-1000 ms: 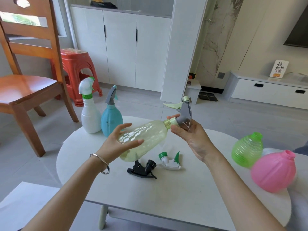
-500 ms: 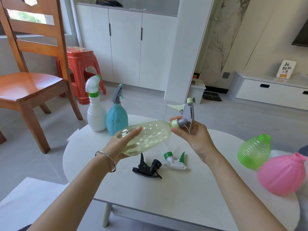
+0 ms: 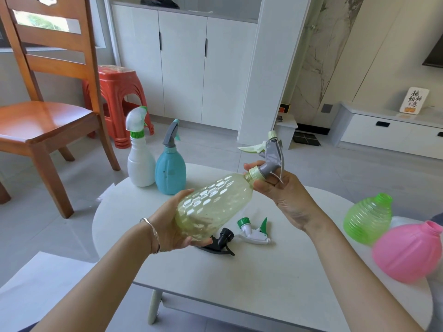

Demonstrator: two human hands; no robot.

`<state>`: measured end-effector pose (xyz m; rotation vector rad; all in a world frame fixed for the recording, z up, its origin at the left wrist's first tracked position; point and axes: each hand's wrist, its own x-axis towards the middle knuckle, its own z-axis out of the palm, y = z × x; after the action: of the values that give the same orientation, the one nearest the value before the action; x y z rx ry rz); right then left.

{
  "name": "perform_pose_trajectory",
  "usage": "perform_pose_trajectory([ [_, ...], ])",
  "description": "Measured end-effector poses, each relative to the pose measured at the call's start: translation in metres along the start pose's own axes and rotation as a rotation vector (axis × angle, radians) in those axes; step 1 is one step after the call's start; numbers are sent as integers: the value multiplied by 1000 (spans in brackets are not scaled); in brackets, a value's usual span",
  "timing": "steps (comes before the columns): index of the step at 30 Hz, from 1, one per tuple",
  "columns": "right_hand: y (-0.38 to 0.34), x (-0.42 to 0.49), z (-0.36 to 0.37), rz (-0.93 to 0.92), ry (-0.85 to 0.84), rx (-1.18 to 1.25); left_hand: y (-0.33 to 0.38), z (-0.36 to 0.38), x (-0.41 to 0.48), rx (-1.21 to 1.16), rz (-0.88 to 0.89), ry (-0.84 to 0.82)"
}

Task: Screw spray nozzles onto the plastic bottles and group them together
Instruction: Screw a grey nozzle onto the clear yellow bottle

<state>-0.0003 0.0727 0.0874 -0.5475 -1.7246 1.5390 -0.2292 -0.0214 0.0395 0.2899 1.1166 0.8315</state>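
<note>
My left hand [image 3: 172, 226] grips the base of a pale yellow see-through bottle [image 3: 213, 207], held tilted above the white table [image 3: 239, 288]. At the bottle's neck my right hand [image 3: 278, 190] holds a grey spray nozzle [image 3: 272, 156] with a pale green trigger. A white bottle [image 3: 140, 161] and a blue bottle [image 3: 170, 171], both with nozzles on, stand together at the table's far left. A loose black nozzle [image 3: 221, 240] and a loose white-and-green nozzle [image 3: 254, 232] lie under the held bottle. A green bottle [image 3: 366, 219] and a pink bottle [image 3: 410, 252], both open-necked, lie at the right.
A wooden chair [image 3: 48, 109] and a red plastic stool [image 3: 117, 92] stand on the floor to the left, beyond the table. White cabinets [image 3: 191, 68] line the far wall. A low white drawer unit [image 3: 388, 135] sits at the back right.
My left hand has shifted from the bottle's side down to its base. The bottle now tilts more steeply, neck up. My right hand stays at the nozzle on the neck.
</note>
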Motion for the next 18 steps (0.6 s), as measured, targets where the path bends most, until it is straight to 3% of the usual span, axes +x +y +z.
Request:
perform_pose_trajectory([
  [5,5,2,3,-3,105,-22,-2,1,4,12,130,51],
  [8,11,3,7,-1,264,42,0,8,2,62,373,144],
  [13,16,4,7,116,433,266,0,11,-4,316,792,136],
  [15,17,3,8,151,439,323,-1,8,-3,371,805,75],
  [18,21,2,11,179,417,327,3,8,-9,365,632,38],
])
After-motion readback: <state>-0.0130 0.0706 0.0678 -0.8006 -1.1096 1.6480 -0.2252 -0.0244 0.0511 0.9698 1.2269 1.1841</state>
